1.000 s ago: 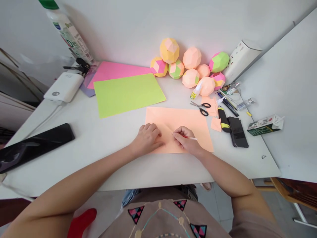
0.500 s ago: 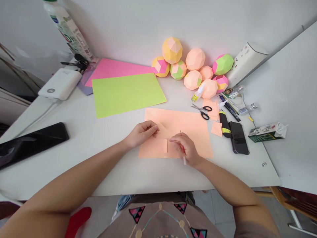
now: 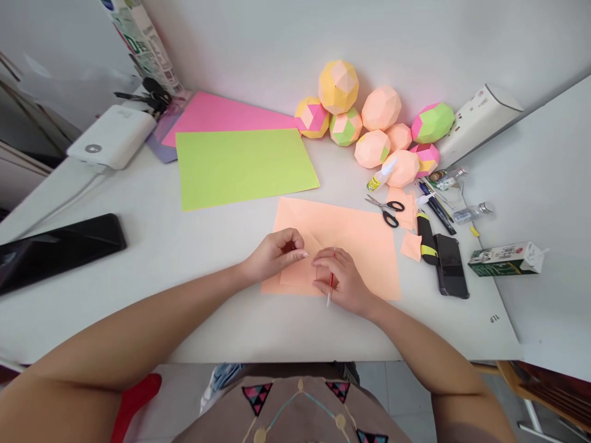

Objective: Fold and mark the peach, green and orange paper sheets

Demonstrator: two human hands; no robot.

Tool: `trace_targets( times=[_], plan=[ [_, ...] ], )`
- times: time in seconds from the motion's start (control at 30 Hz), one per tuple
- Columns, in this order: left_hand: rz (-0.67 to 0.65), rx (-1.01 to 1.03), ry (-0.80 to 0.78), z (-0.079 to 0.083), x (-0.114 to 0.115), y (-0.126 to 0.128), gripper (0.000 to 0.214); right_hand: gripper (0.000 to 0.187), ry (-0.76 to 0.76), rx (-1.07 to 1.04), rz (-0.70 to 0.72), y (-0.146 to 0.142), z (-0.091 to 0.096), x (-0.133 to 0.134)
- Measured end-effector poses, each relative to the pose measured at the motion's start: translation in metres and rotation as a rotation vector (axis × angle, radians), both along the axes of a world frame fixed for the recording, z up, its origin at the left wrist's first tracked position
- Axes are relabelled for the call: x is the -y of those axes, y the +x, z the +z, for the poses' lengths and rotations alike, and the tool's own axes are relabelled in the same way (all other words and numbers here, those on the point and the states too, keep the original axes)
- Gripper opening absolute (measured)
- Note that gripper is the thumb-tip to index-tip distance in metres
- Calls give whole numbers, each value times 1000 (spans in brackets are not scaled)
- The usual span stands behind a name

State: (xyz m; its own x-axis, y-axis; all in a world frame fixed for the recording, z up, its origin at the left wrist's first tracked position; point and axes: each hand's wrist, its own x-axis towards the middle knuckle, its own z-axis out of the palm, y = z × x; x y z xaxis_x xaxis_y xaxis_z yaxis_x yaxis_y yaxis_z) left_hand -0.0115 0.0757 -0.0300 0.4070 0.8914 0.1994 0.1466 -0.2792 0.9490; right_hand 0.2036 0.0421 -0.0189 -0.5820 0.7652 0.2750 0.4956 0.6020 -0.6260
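- The pen (image 3: 331, 282), thin, red and white, is held in the right hand (image 3: 344, 280); its long axis runs nearly straight away from the person, the red end pointing toward the wall and the white end sticking out toward the body
- The right fingers (image 3: 323, 271) are closed narrowly round the pen, over the near edge of the peach sheet (image 3: 364, 237)
- The left hand (image 3: 274, 255) rests on the left part of the same sheet, just beside the right hand; its fingers are curled in tight with the tips on a fold of the paper, and whether they pinch it or only press it cannot be told
- The peach sheet lies flat with its long axis across the surface (image 3: 207, 320), left to right
- A drink carton (image 3: 505, 259) lies on its side at the far right, its contents hidden; a small glue bottle (image 3: 381, 176) lies tilted against the paper balls (image 3: 381, 120)
- Right of the sheet lie scissors (image 3: 388, 209), a highlighter (image 3: 427, 237) and a black phone (image 3: 451, 264)
- Farther back lie a green sheet (image 3: 244, 166) and a pink sheet (image 3: 221, 114), the green overlapping the pink
- The surface is white and stands against a plain white wall; a white power strip (image 3: 480, 120) leans at the back right
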Motion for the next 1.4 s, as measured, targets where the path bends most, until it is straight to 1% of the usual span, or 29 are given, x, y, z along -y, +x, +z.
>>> trace_targets(
  times=[0.17,0.33,0.47,0.63,0.77,0.87,0.93,1.07,1.13,1.23,1.3,1.4],
  plan=[
    [-48,-29,306,-3,4,0,37,27,-15,-8,-12,1,-2,-1],
    [-100,-76,605,-1,7,2,34,24,-37,-38,-39,0,-2,0],
    [-88,-116,735,0,7,3,30,20,-55,-70,-48,-1,-2,1],
    [-85,-154,816,1,7,3,31,17,-111,-119,-80,-3,-4,3],
    [-84,-190,840,0,8,3,33,14,-118,-129,-101,-3,-6,4],
    [-70,-238,816,0,8,3,35,12,-112,-131,-102,-4,-5,4],
    [-27,-277,781,-1,8,3,32,12,-104,-140,-99,-4,-4,3],
    [119,-357,679,0,7,4,17,14,-90,-155,-85,-5,-2,3],
    [159,-412,603,0,7,4,18,15,-94,-149,-81,-5,-2,3],
    [131,-532,528,-1,8,5,27,14,-80,-151,-82,-5,-3,3],
    [86,-599,527,-2,8,4,30,13,-64,-156,-86,-5,-4,2],
    [25,-645,525,-4,7,2,35,13,-57,-159,-81,-4,-5,2]
  ],
)
